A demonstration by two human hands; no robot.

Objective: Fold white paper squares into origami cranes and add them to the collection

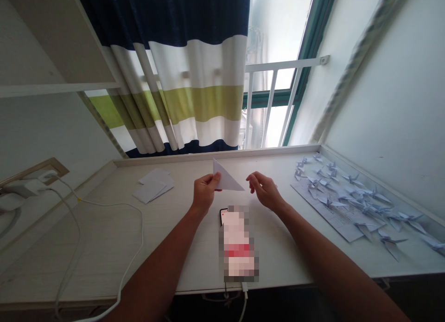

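A white sheet of paper folded into a triangle is raised above the desk, pinched between the thumb and fingers of my left hand. One of its points faces up and another faces right, toward my right hand. That hand hovers just beside the paper's right tip, apart from it, with its fingers curled and nothing plainly visible in them. Below both hands lies a phone, its screen blurred out, with a cable plugged into its near end.
Square white paper sheets lie at the left back. Many folded paper cranes spread over the right side, some on a printed sheet. A white cable crosses the desk's left. A striped curtain hangs behind.
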